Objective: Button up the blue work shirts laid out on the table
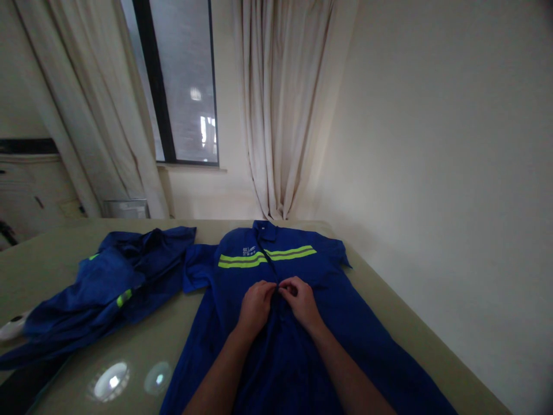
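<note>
A blue short-sleeved work shirt (328, 288) lies face up in front of me, collar pointing away, with a yellow-green reflective stripe across the chest. My left hand (258, 302) pinches the left side of its front opening, just below the stripe. Opposite it, my right hand (300, 297) pinches the other edge, thumb and fingertips together. The fingertips of both hands nearly meet at the front placket. Whatever small fastening may lie between them is hidden by the fingers. Above the hands the placket hangs partly apart up to the collar.
A crumpled blue garment (112, 276) with yellow-green patches lies to the left, a white object (14, 327) at its end. Both garments rest on a pale green table (142, 351) that reflects lights. Behind are curtains (280, 115) and a window (185, 80); a wall (440, 144) borders the right.
</note>
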### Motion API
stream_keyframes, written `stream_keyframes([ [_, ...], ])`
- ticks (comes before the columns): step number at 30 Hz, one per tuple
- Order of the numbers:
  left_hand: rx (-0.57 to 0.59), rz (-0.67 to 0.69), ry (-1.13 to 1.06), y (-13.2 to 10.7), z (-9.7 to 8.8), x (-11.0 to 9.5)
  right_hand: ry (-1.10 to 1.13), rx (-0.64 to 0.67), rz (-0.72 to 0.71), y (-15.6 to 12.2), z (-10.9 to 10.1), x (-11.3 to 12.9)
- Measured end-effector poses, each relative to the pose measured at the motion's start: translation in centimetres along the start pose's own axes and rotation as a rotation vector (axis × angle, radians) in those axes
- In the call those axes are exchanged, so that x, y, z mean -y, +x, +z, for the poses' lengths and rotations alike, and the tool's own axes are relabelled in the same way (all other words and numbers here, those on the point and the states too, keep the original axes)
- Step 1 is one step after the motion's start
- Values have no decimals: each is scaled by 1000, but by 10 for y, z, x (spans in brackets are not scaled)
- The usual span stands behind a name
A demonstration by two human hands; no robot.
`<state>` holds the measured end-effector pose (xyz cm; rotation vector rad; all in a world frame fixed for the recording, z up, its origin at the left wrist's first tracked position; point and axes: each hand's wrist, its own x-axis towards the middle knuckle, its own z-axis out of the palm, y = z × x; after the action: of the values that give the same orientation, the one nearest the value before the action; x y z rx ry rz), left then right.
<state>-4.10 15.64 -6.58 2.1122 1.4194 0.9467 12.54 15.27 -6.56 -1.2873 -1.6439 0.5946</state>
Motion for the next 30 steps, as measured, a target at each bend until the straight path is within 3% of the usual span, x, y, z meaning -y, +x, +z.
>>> stream_keyframes([
  [15, -64, -136, -186, 1, -5, -7, -116, 11, -38, -2, 2, 10],
  [25, -66, -130, -185, 1, -3, -8, 107, -2, 136, 4, 1, 1],
  [30, -33, -31, -14, -4, -4, -15, 191, 51, 191, 10, 3, -9],
])
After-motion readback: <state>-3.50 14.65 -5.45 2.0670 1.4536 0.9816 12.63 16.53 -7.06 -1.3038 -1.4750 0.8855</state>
